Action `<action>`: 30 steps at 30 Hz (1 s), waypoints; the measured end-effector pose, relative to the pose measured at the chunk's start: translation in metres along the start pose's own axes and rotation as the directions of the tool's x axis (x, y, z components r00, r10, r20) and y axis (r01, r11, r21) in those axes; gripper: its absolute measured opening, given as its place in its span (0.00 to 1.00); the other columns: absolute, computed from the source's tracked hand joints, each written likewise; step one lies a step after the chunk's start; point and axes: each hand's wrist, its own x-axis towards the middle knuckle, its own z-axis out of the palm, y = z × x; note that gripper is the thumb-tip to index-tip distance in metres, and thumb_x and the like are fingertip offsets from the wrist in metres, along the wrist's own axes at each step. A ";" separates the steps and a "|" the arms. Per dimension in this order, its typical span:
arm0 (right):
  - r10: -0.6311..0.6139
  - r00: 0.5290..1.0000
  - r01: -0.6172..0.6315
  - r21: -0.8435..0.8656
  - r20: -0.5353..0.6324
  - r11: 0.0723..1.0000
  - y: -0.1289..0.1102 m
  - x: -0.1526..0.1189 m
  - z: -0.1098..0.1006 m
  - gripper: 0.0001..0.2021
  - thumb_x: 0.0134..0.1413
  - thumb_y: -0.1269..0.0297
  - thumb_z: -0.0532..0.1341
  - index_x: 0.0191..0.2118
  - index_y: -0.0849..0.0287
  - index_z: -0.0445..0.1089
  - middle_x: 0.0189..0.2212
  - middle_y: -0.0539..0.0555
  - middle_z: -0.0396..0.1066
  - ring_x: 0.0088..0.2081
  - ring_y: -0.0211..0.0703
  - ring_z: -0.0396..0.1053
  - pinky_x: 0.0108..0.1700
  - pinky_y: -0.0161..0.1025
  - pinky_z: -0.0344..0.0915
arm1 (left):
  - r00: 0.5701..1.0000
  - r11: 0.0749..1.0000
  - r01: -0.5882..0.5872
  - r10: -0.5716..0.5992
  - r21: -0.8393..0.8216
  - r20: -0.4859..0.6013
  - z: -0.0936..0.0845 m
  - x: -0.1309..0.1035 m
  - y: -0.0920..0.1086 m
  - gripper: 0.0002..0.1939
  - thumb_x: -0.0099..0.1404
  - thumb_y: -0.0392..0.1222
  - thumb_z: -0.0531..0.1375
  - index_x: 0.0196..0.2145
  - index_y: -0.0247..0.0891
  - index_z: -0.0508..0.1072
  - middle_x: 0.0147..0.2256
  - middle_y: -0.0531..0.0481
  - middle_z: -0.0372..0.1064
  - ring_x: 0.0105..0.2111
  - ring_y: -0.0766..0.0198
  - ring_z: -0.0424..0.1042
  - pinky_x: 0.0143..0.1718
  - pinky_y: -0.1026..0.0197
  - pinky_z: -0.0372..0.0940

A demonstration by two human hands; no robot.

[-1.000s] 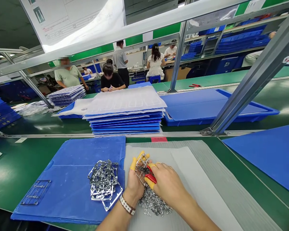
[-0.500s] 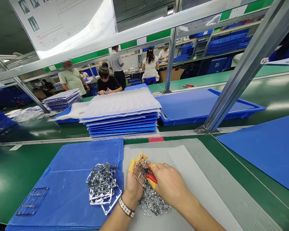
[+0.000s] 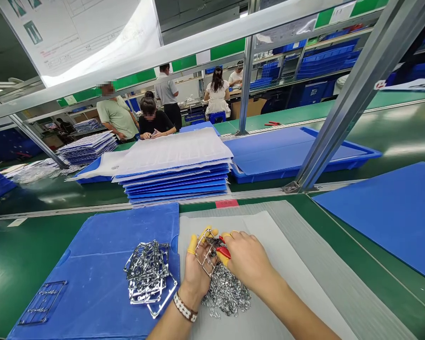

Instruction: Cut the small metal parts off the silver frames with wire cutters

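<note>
My left hand, with yellow finger covers and a patterned wrist band, holds a small silver metal frame upright. My right hand is wrapped round red-handled pliers, whose jaws reach into the frame. Beneath both hands a heap of small shiny metal pieces lies on a grey sheet. To the left, on a blue board, is a tangled pile of silver frames. A single dark frame lies near that board's left edge.
Behind the work area stands a stack of blue and white sheets. A blue tray sits to its right, crossed by a slanted metal post. Another blue board lies at the right. Several people are further back.
The pliers and my right hand have turned slightly within the metal frame. The whole view has shifted a little. In the background, a person in a light green shirt has leaned to the right.
</note>
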 end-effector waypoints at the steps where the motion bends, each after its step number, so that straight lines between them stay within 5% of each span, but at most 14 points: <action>1: -0.003 1.000 0.003 -0.002 0.002 1.000 0.000 0.000 0.000 0.09 0.55 0.63 0.56 0.39 0.59 0.71 0.35 0.58 0.73 0.40 0.52 0.69 0.38 0.43 0.57 | 1.000 1.000 -0.003 0.003 0.003 -0.008 0.000 0.000 0.000 0.25 0.65 0.55 0.50 0.50 0.36 0.71 0.52 0.41 0.67 0.52 0.55 0.64 0.47 0.59 0.61; 10: 0.000 1.000 -0.001 -0.039 -0.022 0.999 0.001 0.000 -0.002 0.06 0.52 0.66 0.59 0.36 0.58 0.71 0.33 0.57 0.73 0.37 0.47 0.70 0.35 0.39 0.57 | 0.999 0.998 -0.045 0.046 0.048 -0.018 0.003 -0.003 0.001 0.23 0.65 0.53 0.51 0.49 0.36 0.72 0.51 0.41 0.67 0.48 0.57 0.67 0.44 0.58 0.63; 19: 0.078 0.997 -0.078 0.049 0.003 0.996 0.021 -0.018 0.005 0.11 0.54 0.62 0.56 0.41 0.59 0.70 0.36 0.58 0.73 0.39 0.50 0.68 0.38 0.42 0.58 | 0.991 0.986 0.067 -0.049 -0.151 0.122 0.003 -0.001 0.011 0.23 0.65 0.53 0.49 0.49 0.36 0.70 0.51 0.39 0.67 0.47 0.47 0.67 0.44 0.41 0.63; 30: 0.114 0.993 -0.105 0.325 -0.010 0.940 0.029 -0.031 0.022 0.17 0.55 0.58 0.53 0.48 0.59 0.67 0.41 0.56 0.72 0.44 0.47 0.68 0.42 0.40 0.62 | 0.980 0.973 0.140 -0.110 -0.182 0.168 0.003 -0.002 0.013 0.27 0.64 0.56 0.49 0.51 0.34 0.68 0.50 0.38 0.68 0.50 0.43 0.65 0.47 0.38 0.61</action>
